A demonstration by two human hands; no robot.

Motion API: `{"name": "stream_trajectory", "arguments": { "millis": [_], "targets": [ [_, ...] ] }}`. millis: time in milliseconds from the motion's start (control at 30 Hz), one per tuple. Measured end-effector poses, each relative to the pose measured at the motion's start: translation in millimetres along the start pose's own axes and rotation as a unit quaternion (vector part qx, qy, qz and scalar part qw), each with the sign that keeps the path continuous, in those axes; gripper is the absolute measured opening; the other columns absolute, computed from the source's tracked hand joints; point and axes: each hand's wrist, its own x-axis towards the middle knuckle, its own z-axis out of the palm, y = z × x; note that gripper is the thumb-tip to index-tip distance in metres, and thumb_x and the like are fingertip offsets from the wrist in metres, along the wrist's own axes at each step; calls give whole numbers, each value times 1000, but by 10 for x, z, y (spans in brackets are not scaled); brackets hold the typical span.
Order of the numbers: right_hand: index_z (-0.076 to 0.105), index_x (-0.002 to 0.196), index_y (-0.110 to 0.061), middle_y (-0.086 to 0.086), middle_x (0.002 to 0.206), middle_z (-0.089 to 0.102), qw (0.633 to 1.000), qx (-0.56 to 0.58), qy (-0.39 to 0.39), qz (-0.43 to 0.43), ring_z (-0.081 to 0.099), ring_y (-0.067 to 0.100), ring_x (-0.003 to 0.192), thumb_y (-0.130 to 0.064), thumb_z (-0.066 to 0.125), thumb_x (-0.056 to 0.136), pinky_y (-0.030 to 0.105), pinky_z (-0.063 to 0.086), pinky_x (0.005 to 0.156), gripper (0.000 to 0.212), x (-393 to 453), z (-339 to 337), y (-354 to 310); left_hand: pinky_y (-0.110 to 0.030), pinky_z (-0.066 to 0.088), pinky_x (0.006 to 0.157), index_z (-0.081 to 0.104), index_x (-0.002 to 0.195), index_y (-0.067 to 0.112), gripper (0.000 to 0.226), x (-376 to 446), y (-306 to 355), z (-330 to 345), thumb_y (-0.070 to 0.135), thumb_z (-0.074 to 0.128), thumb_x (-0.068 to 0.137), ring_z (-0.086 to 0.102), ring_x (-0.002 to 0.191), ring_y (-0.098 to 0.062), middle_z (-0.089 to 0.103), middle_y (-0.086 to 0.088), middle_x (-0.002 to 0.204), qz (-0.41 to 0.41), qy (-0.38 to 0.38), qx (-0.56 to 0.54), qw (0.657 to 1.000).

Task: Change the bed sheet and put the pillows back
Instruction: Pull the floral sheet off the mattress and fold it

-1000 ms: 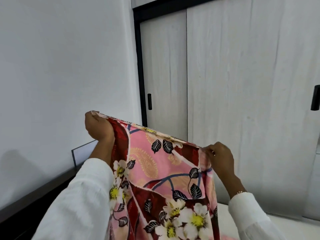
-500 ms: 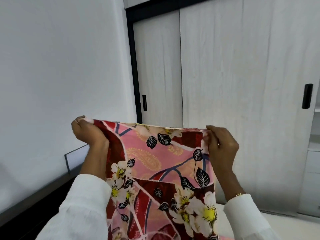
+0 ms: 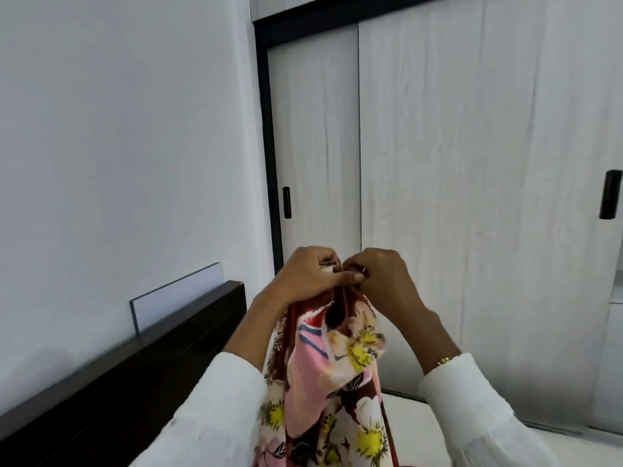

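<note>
Both hands are raised in front of the wardrobe doors (image 3: 472,197), knuckles touching. The left hand (image 3: 310,278) and the right hand (image 3: 381,281) each pinch the top edge of the flowered sheet (image 3: 337,375), whose two corners meet between them so the cloth hangs down doubled. The step looks like folding (or sorting out) the sheet. Next, one hand likely must take both corners so the other can slide down to find the fold. The dark headboard (image 3: 141,358) stands near on the left; there is open room ahead and to the right.
</note>
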Motion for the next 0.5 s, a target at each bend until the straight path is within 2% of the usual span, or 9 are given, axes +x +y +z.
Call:
{"name": "stream_trajectory", "arguments": {
  "millis": [67,133,233,333,400,500],
  "targets": [
    [73,94,-8,13,86,68,999,-23,-32,12,60,25,77,-14,56,86,16,32,55,20,5,18,29,-23,43,64,63,75,14,33,11,-22,29,44,75,71,56,68,-12,62,-1,74,-11,-8,-5,1000],
    [73,97,-10,11,86,67,997,-37,-59,16,56,20,73,-17,54,88,13,25,52,22,6,34,59,-26,43,65,63,78,13,31,12,-27,68,41,75,73,55,71,-14,62,-5,78,-14,-28,10,999],
    [72,100,-11,10,88,66,993,-55,-106,2,49,14,71,-19,53,90,19,26,53,22,26,35,93,-25,40,63,63,81,10,31,13,-21,105,37,76,72,52,71,-16,59,-5,78,-28,-22,35,999],
    [72,101,-12,8,87,66,989,-57,-139,-12,49,12,71,-18,53,90,15,29,54,22,60,7,111,-21,40,62,58,82,14,31,6,-30,141,31,80,69,52,73,-14,54,3,75,-29,-28,42,998],
    [72,102,-12,1,78,62,984,-67,-165,-17,48,10,66,-19,54,90,13,27,54,22,93,-15,98,-21,45,67,56,89,16,38,-14,-36,198,35,81,68,55,79,-14,57,3,83,-36,-27,41,998],
    [70,95,-8,-8,59,40,972,-133,-193,-32,38,5,54,-20,52,90,14,20,49,22,167,-15,50,-29,48,74,56,93,12,41,-48,-35,312,38,78,70,57,82,-18,59,0,86,-32,19,48,998]
  ]
}}
